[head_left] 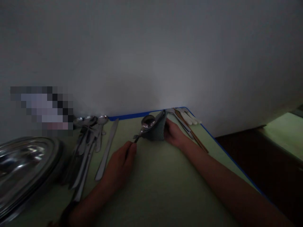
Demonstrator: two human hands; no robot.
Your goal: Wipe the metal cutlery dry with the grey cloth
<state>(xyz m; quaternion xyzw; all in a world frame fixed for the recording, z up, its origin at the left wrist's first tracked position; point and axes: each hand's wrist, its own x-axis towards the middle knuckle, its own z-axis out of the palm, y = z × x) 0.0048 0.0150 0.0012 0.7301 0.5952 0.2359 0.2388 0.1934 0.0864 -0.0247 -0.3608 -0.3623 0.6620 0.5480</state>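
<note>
In my left hand [124, 157] is the handle of a metal spoon [148, 120], its round bowl pointing away from me above the table. My right hand [174, 134] grips a dark grey cloth [157, 130], which hangs beside and partly behind the spoon's bowl. The cloth seems to touch the bowl, though dim light makes this hard to judge. My right fingertips are hidden behind the cloth. A table knife [107, 148] lies just left of my left hand.
A pile of spoons, forks and knives [87, 142] lies at the left, near large shiny metal platters [30, 179]. At the back right lie chopsticks [197, 143], metal cutlery [182, 123] and white spoons [189, 118]. A wall [151, 63] rises behind the blue-edged green table [161, 189].
</note>
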